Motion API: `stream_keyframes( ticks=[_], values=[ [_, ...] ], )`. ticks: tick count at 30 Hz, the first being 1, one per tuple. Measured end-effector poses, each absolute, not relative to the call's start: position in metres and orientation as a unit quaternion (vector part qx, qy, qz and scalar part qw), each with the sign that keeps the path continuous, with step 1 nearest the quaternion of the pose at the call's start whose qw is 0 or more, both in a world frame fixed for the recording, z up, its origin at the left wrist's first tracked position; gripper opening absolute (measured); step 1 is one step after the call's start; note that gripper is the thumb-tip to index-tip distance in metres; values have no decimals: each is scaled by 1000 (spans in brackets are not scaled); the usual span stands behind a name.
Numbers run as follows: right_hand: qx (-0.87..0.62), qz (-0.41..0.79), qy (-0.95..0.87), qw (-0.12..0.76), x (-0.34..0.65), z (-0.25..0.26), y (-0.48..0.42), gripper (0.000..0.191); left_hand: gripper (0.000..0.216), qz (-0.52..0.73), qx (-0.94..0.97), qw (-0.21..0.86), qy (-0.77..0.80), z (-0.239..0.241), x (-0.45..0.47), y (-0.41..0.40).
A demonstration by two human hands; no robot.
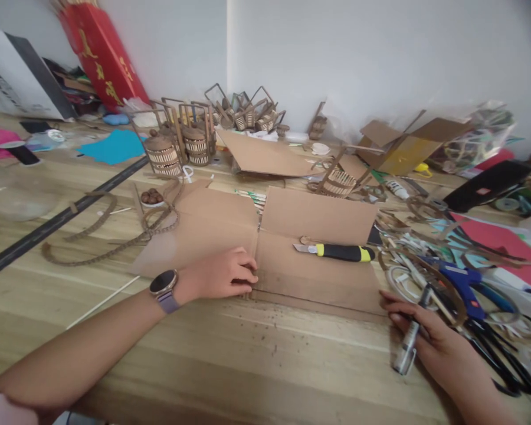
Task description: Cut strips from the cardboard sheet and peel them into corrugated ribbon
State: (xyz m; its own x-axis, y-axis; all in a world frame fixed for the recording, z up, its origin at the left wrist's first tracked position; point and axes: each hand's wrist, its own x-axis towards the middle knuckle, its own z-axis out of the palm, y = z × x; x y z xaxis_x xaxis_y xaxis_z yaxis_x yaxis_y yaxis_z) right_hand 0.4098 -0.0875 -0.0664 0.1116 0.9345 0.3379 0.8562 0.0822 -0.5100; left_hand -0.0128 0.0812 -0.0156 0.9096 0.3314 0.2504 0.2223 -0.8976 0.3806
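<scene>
Cardboard [277, 260] under left hand [223, 273], dish [154, 205] of brown balls [151, 196]

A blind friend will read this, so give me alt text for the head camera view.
A person's left hand rests on creased cardboard on a wooden table; the right hand, near the cardboard's right edge, holds a pen. A black-and-yellow utility knife lies on the cardboard. Small baskets are behind, and a blue glue gun lies to the right.

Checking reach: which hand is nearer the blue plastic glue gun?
Right. The right hand is close to the glue gun, on its near side; the left hand is far left, on brown flat cardboard.
</scene>
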Motion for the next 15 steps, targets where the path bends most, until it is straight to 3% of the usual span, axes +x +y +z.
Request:
stream_keyframes(
  ticks=[15],
  values=[
    [-667, 45, -686, 288, 409, -59, -88, 30, 15, 151, 963, 176, 137, -16, -14, 82]
  ],
)
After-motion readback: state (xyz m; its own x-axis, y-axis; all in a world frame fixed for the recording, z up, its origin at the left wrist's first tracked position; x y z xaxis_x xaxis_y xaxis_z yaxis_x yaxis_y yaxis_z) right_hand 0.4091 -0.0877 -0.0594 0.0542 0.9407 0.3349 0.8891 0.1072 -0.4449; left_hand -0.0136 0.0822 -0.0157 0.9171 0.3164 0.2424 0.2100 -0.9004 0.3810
